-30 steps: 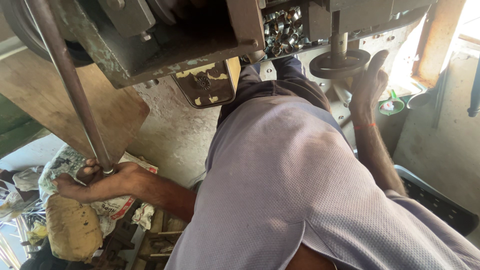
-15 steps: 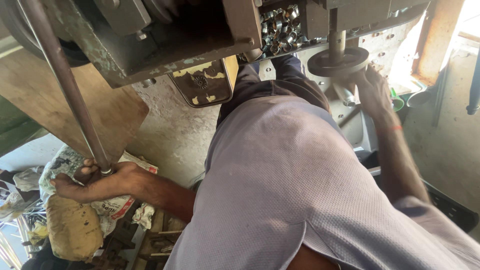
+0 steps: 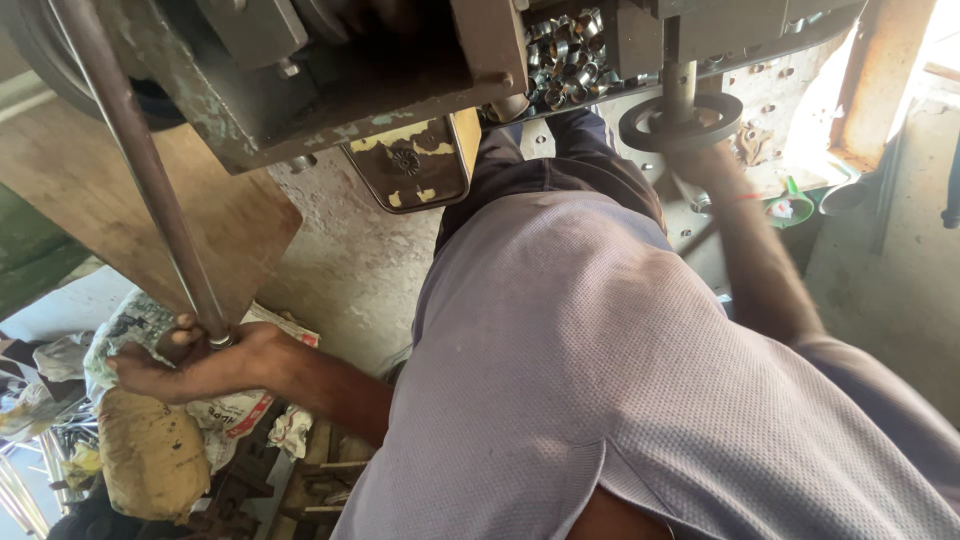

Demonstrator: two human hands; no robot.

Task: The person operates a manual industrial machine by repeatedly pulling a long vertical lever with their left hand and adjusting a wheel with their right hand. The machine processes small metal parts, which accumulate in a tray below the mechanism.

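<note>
— Two hands are seen at the machine. What is held by each?

— The long metal lever [image 3: 150, 190] is gripped near its lower end by the left hand [image 3: 195, 360], the fingers closed around it. The black handwheel [image 3: 680, 122] is reached from below by the right hand [image 3: 712, 165]; whether its fingers are closed on the rim cannot be told.

— Which step is judged to be in hand?

— The lever seems to be held ready while the wheel is attended. A steady, firm grip on the lever would be needed next.

— How is the lever oriented?

— Its long axis runs steeply, from upper left down to lower right, beside the wooden board [image 3: 120, 220].
</note>
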